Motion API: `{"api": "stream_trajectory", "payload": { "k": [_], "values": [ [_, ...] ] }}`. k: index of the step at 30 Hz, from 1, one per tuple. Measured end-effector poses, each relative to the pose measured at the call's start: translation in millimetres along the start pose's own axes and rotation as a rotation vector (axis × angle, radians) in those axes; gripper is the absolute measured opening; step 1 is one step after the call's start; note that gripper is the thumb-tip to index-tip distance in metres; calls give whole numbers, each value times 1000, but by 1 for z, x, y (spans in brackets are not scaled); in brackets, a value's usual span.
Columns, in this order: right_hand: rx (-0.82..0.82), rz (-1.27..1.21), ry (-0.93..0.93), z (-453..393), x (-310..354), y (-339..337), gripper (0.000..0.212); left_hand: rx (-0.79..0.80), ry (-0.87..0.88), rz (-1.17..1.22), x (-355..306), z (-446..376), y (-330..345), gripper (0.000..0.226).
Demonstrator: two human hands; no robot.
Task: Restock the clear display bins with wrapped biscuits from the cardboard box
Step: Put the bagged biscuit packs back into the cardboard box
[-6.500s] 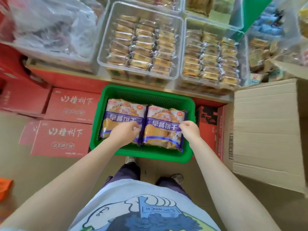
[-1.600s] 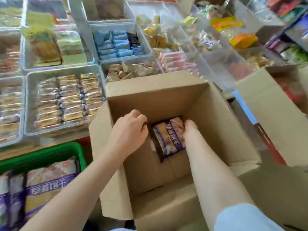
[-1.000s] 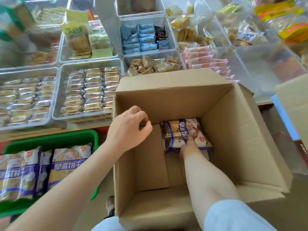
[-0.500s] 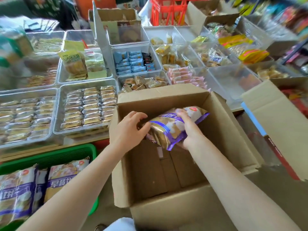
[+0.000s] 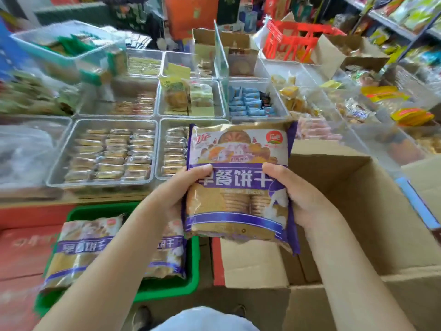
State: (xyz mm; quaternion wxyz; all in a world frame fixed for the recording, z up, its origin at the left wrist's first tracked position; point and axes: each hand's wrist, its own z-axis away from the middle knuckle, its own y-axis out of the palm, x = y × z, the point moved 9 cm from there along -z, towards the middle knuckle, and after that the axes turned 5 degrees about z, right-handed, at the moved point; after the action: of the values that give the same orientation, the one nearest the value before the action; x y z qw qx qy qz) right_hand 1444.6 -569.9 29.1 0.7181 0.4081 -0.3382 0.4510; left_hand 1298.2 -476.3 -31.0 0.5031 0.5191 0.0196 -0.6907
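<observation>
- Head view: a purple-and-gold biscuit packet (image 5: 239,182) is held upright at centre frame, face toward the camera, above the left flap of the open cardboard box (image 5: 372,211) at lower right.
- The packet is clamped at both side edges: the left hand (image 5: 181,189) is curled round the left edge with its thumb laid on the purple band, and the right hand (image 5: 296,194) is wrapped round the right edge with its thumb on the front. The remaining fingers are hidden behind the wrapper.
- A two-sided grip at mid-height is judged to keep the floppy wrapper flat and the biscuits inside unbent while it is carried.
- The packet is clear of the box walls, so the lift out of the box appears complete.
- Matching packets (image 5: 86,249) are laid flat side by side in the green basket (image 5: 193,271) at lower left; the left forearm crosses over them.
- Clear display bins (image 5: 71,130) at middle left are packed with rows of small wrapped biscuits, so little room is left there.
- Open room for a move is seen leftward and downward toward the basket; the basket's right rim lies just beside the box flap, an edge to be cleared.
- Upright clear dividers and bin rims at upper centre are judged likely snag points for the wrapper's corners.
</observation>
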Motion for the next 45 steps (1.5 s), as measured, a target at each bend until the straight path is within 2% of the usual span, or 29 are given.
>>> {"api": "stream_trajectory", "payload": {
  "k": [2, 4, 6, 11, 13, 17, 21, 26, 29, 32, 34, 38, 41, 45],
  "values": [
    [-4, 24, 44, -27, -22, 48, 35, -49, -25, 49, -5, 27, -52, 75],
    [-32, 53, 43, -59, -43, 91, 48, -126, 5, 81, -13, 50, -107, 66],
    [-35, 83, 40, -89, -66, 131, 56, -200, 41, 109, -17, 67, -156, 67],
    [21, 103, 203, -125, -156, 195, 45, -307, 11, 185, 8, 91, -247, 57],
    [-56, 169, 220, -132, -188, 189, 48, -334, -27, 129, 25, 92, -266, 62],
    [-373, 223, 278, -126, -237, 148, 42, -369, -177, -64, 73, 71, -282, 76],
    [-506, 304, 333, -112, -272, 118, 37, -432, -339, -139, 129, 53, -294, 64],
    [-482, 381, 444, -114, -310, 91, 42, -429, -383, -84, 163, 43, -291, 53],
    [-469, 366, 444, -135, -317, 84, 44, -463, -398, -89, 164, 38, -296, 59],
    [-461, 435, 432, -162, -314, 79, 40, -504, -414, -219, 157, 25, -313, 60],
    [-438, 548, 471, -171, -316, 73, 42, -523, -494, -335, 161, 20, -321, 73],
    [-384, 612, 550, -170, -324, 64, 33, -532, -611, -500, 170, 11, -321, 78],
    [-392, 619, 532, -168, -326, 60, 29, -534, -585, -584, 170, 4, -317, 74],
    [-442, 575, 531, -158, -335, 54, 34, -531, -577, -734, 177, -1, -318, 72]
  ]
}}
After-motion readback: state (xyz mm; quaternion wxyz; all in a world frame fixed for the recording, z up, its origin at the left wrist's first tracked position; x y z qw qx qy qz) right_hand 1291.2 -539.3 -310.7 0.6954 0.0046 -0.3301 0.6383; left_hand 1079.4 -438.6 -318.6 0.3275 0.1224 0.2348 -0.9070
